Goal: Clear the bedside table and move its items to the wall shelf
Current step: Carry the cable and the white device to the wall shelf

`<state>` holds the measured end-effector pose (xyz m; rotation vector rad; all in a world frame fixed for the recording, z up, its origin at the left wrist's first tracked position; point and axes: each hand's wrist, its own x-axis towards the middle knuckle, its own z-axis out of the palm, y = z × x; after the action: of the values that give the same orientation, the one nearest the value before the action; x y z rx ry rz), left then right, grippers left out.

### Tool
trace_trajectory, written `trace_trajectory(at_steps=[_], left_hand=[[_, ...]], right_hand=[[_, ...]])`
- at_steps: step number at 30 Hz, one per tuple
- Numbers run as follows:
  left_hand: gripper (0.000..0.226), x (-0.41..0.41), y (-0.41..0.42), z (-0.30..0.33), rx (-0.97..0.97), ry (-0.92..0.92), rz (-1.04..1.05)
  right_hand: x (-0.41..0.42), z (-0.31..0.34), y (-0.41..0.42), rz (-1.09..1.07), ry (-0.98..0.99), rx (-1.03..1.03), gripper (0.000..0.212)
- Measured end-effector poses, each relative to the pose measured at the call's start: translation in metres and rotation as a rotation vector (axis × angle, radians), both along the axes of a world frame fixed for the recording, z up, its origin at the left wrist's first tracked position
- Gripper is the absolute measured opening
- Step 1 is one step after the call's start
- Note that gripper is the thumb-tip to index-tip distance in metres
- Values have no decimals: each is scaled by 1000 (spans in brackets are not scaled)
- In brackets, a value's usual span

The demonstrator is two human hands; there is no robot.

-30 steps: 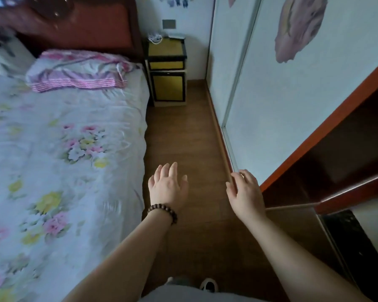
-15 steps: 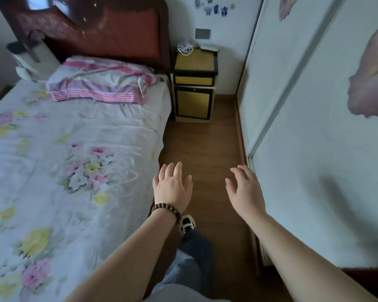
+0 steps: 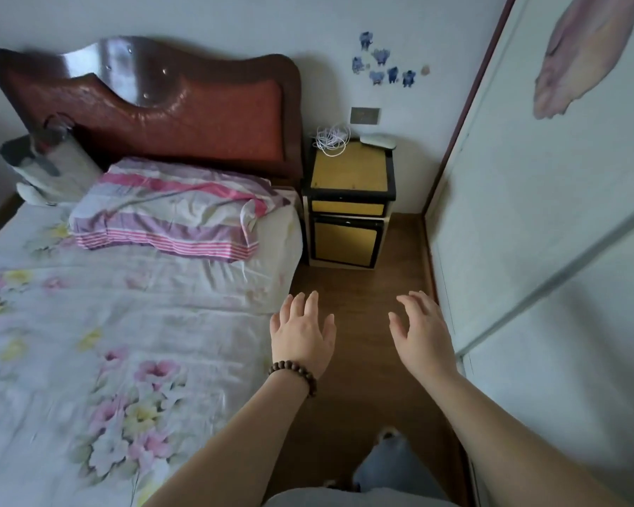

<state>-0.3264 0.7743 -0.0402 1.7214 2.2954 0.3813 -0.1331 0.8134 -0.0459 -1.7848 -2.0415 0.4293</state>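
Observation:
The yellow bedside table with black edges stands in the far corner between the bed and the wardrobe. A coiled white cable lies at its back left, and a pale flat object rests at its back right. My left hand, with a bead bracelet on the wrist, is held out over the floor with fingers apart, holding nothing. My right hand is beside it, also spread and holding nothing. Both hands are well short of the table. No wall shelf is in view.
A bed with a floral sheet and a striped pillow fills the left. White sliding wardrobe doors line the right. A narrow strip of wooden floor runs between them to the table. My leg shows at the bottom.
The view has advanced along the aisle and tilted up, so the bedside table is nearer and larger. The dark shelf opening at the right has left the view. Both hands stay outstretched.

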Motion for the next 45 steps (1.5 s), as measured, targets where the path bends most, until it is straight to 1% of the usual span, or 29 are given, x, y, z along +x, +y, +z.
trace_trajectory(at_steps=[8,11,15,20,27,33,37,39,40,45], left_hand=[[56,-23,148,-25,-11,-12,21],[56,-28,229,-30,-21,-27,25],[56,-33,351,-20,-28,-33,22],[56,-41,475,-8,-29,-50,31],[52,-66,581,-30,-92,-62,22],[54,-103,675,-69,-160,-75,-22],[54,-125,750,-103,-162,-84,-69],[58,-129,786,-123,-162,-87,-89],[64,-130,803,-134,-161,-93,-92],[104,-136,878,-188,-200,-79,-65]], right_hand=[[-22,-18,159,20,34,6,37],[-25,-24,243,30,37,5,37],[-30,-20,357,53,48,-30,38],[-36,-16,462,45,85,-54,37],[-60,-35,561,32,33,-194,42],[-81,-61,634,-32,-7,-254,41],[-96,-79,682,-66,-32,-274,39],[-102,-89,703,-83,-32,-273,38],[-105,-94,713,-94,-30,-273,38],[-116,-129,756,-92,-38,-306,38]])
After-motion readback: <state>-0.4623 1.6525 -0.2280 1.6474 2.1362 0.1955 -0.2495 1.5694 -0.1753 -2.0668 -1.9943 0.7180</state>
